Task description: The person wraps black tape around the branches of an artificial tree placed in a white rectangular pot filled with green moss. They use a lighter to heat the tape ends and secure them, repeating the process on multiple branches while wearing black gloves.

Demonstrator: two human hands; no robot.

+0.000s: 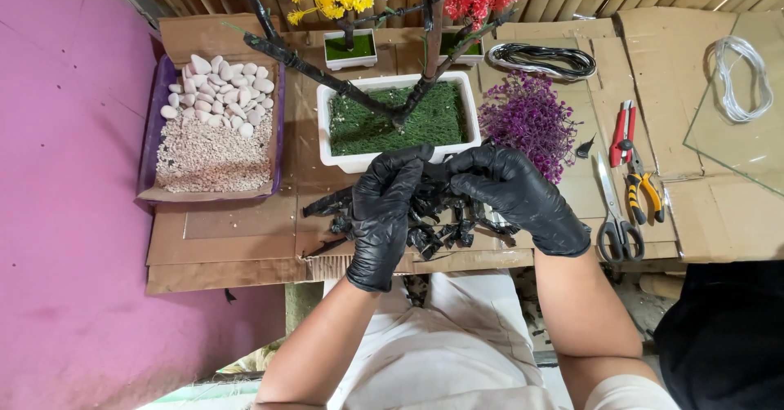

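Both gloved hands meet over the black branch pieces [425,222] just before the white planter [359,162]. Left hand [384,210] and right hand [510,193] each grip one wrapped branch [437,183] between them, lying left-right.

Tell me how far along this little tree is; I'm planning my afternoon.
Done: a bare black trunk stands in the white planter of green turf. In hand: left hand and right hand work a black branch piece. Left: the purple sprigs and white pebbles lie unused.
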